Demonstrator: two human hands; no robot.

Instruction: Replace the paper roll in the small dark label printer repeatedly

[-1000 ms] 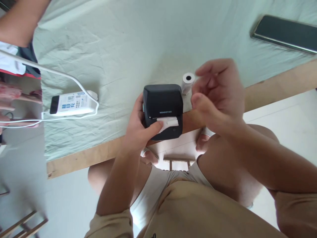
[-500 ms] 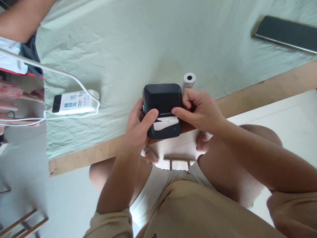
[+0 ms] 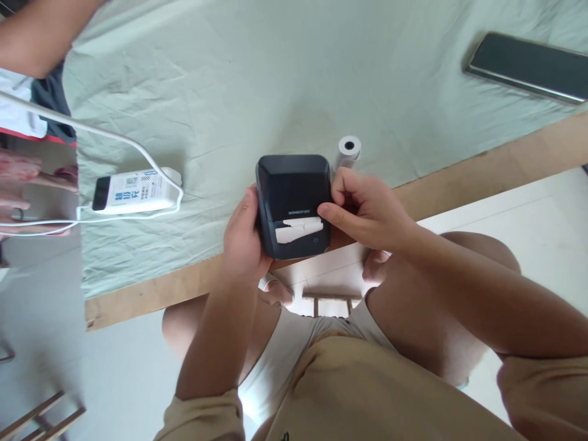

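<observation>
A black label printer (image 3: 294,190) is at the table's front edge, with a torn white paper strip (image 3: 299,231) lying across its lower face. My left hand (image 3: 245,239) grips the printer's left side, its thumb along the side edge and the other fingers hidden underneath. On the opposite side my right hand (image 3: 370,205) closes with bent fingers against the printer's right edge, thumb tip on its top face. Just beyond that hand stands a white paper roll (image 3: 348,152) with a dark core.
A white power bank (image 3: 138,191) with a white cable (image 3: 105,131) lies at left on the green tablecloth (image 3: 220,92). A dark phone (image 3: 533,67) is at the far right. Another person's arm (image 3: 46,37) reaches in at top left. Wooden stool legs (image 3: 46,419) show below left.
My left thumb has moved off the printer's top face to its left edge. The printer has shifted slightly left in view, and my right thumb stays near its right edge.
</observation>
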